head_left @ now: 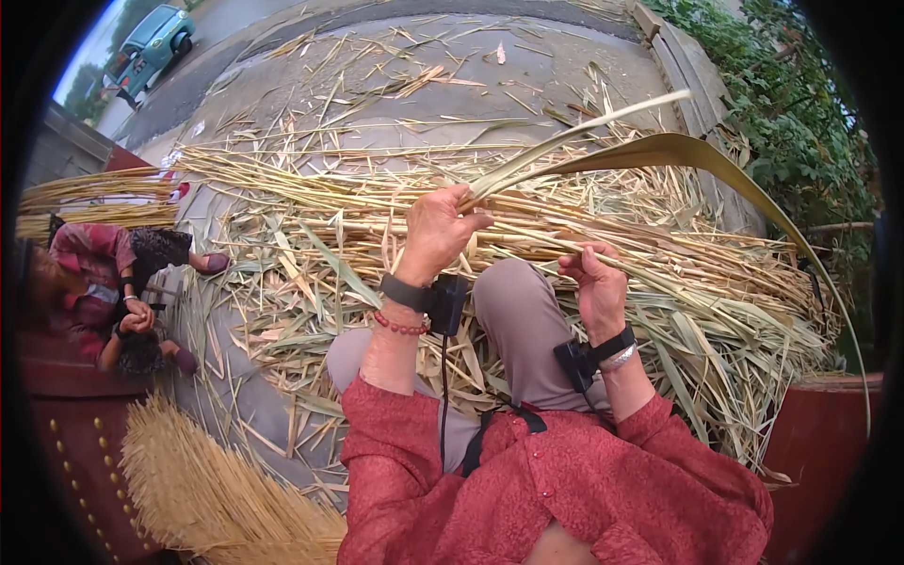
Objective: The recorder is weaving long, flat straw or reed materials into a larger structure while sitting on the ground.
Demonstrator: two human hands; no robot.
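My left hand (435,231) is raised and pinches the base of long green-yellow reed leaves (650,151) that arc away to the right. My right hand (595,282) grips a thin pale reed stalk (527,247) just below, over my raised knee (513,301) in grey trousers. The leaves seem to be peeled away from the stalk. Both wrists carry black bands with small devices; the left also has a red bead bracelet. Red sleeves cover my forearms.
A big heap of reed stalks and stripped leaves (395,202) covers the paved ground. A bundle of clean pale stalks (202,490) lies at lower left. Another person (108,282) sits at left. Dark red panels (819,452) flank me; bushes (791,104) right, a car (151,42) far left.
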